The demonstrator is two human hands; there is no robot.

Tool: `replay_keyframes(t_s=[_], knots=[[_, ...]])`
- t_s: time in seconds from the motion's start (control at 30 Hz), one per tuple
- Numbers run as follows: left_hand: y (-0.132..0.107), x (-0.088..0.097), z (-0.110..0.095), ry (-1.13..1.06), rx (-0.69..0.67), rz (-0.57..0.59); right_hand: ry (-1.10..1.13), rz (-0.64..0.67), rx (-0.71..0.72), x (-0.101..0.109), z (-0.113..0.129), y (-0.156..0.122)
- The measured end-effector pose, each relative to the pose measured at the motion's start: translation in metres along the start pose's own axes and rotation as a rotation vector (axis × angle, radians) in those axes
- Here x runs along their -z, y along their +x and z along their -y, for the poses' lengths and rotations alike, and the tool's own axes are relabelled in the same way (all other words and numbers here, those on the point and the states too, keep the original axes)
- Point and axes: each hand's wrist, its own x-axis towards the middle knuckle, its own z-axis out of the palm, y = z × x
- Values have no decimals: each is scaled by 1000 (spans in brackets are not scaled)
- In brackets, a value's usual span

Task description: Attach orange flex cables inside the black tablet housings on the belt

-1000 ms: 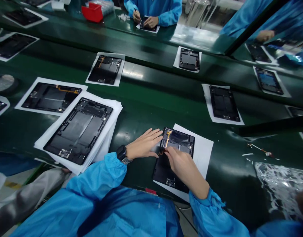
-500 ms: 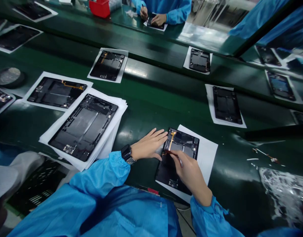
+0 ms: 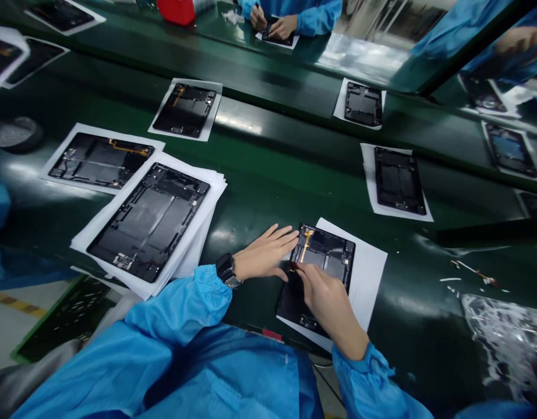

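Note:
An opened black tablet housing (image 3: 323, 247) lies on a white paper sheet (image 3: 368, 273) at the bench's front edge. An orange flex cable (image 3: 306, 244) runs along its upper left part. With fingers stretched out, my left hand (image 3: 268, 253) rests flat, its fingertips at the housing's left edge. My right hand (image 3: 327, 294) reaches over the housing with thumb and fingers pinched at the left side, below the orange cable. Something small and dark reddish-brown shows at those fingertips; its kind is hidden. My right hand covers part of the housing's lower right.
To the left, another tablet housing (image 3: 150, 218) lies on stacked paper. Further housings (image 3: 400, 180) sit on sheets along the green surface (image 3: 268, 169). Small scraps (image 3: 473, 270) and a clear plastic bag (image 3: 508, 331) lie at right. Across the bench, a co-worker's hands (image 3: 283, 26) work on a housing.
My right hand has shifted slightly at the housing's left side; my left hand stays put. Far-row housings have moved right, nearer-row ones slightly left. Another sheeted housing has appeared at the far left.

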Motion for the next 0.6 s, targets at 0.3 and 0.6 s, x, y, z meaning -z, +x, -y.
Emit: replay_keyframes(t_s=[0.3, 0.6], knots=[[0, -3, 1, -14, 6, -13, -167, 251, -26, 18, 7, 19], [0, -1, 0, -16, 15, 1, -190, 248, -76, 15, 6, 13]])
